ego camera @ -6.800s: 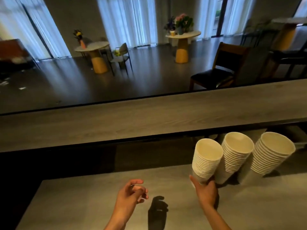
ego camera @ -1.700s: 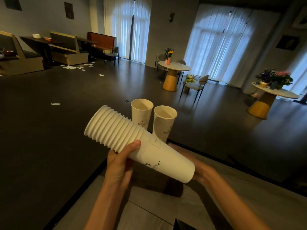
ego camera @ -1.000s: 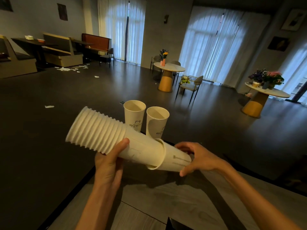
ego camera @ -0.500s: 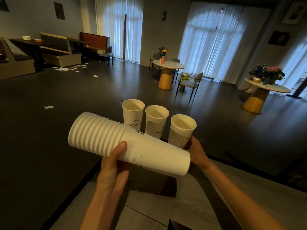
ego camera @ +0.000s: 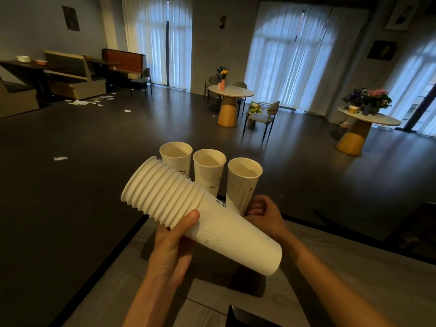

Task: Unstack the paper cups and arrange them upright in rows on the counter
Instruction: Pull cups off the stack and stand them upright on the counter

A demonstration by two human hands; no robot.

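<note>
My left hand (ego camera: 173, 246) grips a long stack of white paper cups (ego camera: 203, 215) from below, with the rims pointing up and left and the base down to the right. Three single paper cups stand upright in a row at the far corner of the grey counter (ego camera: 354, 279): the left cup (ego camera: 175, 156), the middle cup (ego camera: 208, 167) and the right cup (ego camera: 244, 178). My right hand (ego camera: 264, 217) is at the base of the right cup, fingers curled against its side. The stack hides the cups' bases and my right thumb.
The counter's left edge and far corner lie close to the row of cups, with dark floor beyond. A dark object (ego camera: 245, 318) pokes in at the bottom edge. Round tables with flowers (ego camera: 230, 92) and chairs stand far off in the room.
My right hand pulled one cup off the base of the stack and stood it to the right of the two upright cups, making a row of three. My left hand kept hold of the stack.
</note>
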